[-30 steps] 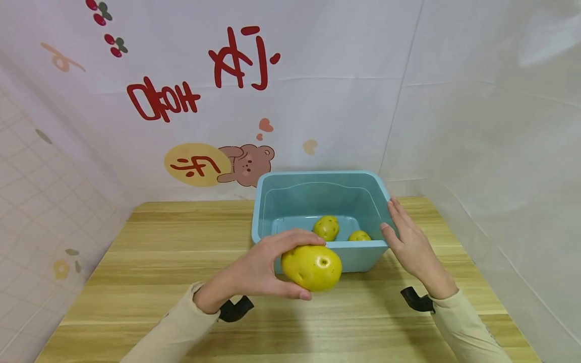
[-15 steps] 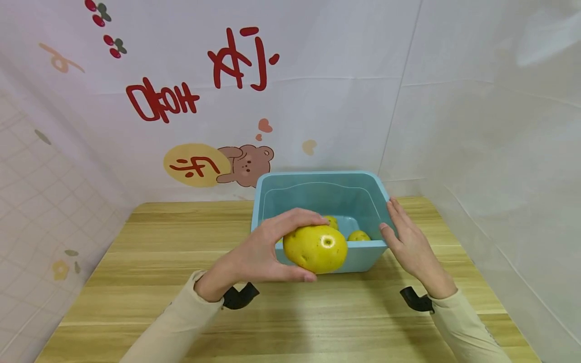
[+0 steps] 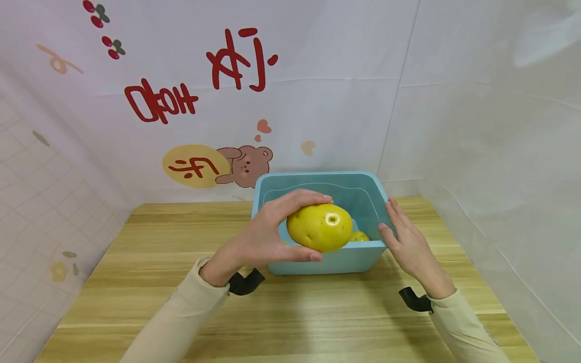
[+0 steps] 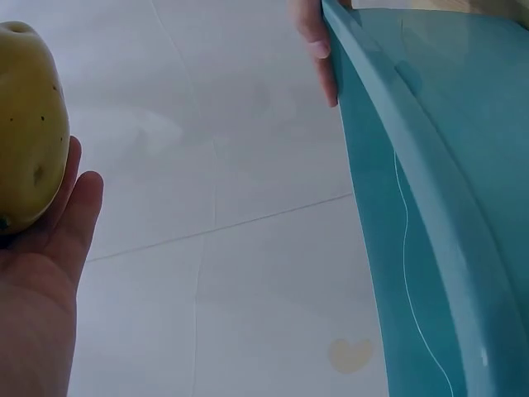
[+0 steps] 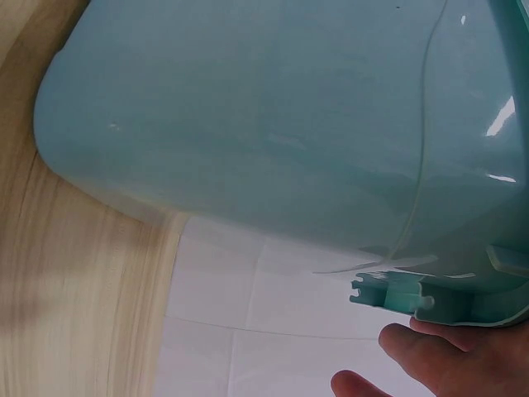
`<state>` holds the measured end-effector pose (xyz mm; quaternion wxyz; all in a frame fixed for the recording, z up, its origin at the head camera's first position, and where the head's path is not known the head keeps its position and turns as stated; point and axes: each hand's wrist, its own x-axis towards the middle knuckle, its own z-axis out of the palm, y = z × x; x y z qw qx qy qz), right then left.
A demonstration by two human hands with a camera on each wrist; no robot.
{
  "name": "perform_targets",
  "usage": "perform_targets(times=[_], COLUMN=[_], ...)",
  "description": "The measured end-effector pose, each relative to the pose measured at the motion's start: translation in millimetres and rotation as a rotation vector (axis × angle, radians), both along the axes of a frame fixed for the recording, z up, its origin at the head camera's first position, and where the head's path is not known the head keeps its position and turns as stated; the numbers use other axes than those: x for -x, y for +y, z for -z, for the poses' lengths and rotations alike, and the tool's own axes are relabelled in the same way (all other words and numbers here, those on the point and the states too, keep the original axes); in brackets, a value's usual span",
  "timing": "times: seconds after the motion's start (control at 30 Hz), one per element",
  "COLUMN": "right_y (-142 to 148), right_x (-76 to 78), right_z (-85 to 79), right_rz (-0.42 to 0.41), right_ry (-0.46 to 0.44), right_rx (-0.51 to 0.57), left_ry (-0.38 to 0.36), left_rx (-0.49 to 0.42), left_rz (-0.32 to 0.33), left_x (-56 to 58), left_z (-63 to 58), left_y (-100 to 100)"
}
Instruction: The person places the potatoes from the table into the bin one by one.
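My left hand [image 3: 263, 236] grips a yellow potato [image 3: 320, 228] between thumb and fingers, in front of the near rim of a light blue plastic bin [image 3: 327, 262] in the head view. Seen from the left wrist, the potato [image 4: 29, 124] is at the left edge, with the bin's rim [image 4: 413, 182] to the right. My right hand [image 3: 410, 247] rests with extended fingers along the bin's right rim. In the right wrist view, fingers of the right hand [image 5: 463, 356] lie by the rim. Inside the bin, another potato [image 3: 360, 236] shows partly; the held one hides much of the interior.
The bin stands on a wood-grain table [image 3: 181, 242] near its back edge. White printed sheeting [image 3: 317, 101] with red characters and a bear surrounds the table at the back and sides. A black curved piece [image 3: 246, 281] sticks out from each wrist.
My left hand has lifted the potato upward and slightly to the right, from low before the bin's front wall to the height of its near rim. The right hand stays put.
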<state>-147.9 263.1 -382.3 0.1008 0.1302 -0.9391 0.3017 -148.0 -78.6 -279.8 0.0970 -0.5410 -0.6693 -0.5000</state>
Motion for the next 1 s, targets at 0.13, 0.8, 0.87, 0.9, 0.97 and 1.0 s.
perform_targets(times=[0.13, 0.8, 0.87, 0.9, 0.97, 1.0], right_y=[-0.1, 0.4, 0.4, 0.4, 0.2, 0.1], right_x=[-0.2, 0.8, 0.5, 0.3, -0.1, -0.3], right_z=[-0.5, -1.5, -1.2, -1.1, -0.8, -0.5], right_rz=[0.005, 0.01, 0.007, 0.005, 0.004, 0.005], right_ry=[-0.002, -0.003, -0.003, -0.001, 0.0, 0.001], right_rx=[-0.005, -0.011, -0.011, -0.013, -0.014, -0.015], left_ry=[0.006, -0.101, -0.104, -0.106, -0.115, -0.12], left_rx=[-0.004, 0.063, 0.069, 0.072, 0.076, 0.077], left_rz=[-0.011, -0.14, -0.154, -0.158, -0.165, -0.168], left_x=[7.1, 41.7, 45.3, 47.0, 50.1, 51.5], left_z=[-1.4, -12.3, -10.6, -9.9, -8.7, -8.2], left_y=[1.3, 5.1, 5.7, 5.9, 6.2, 6.3])
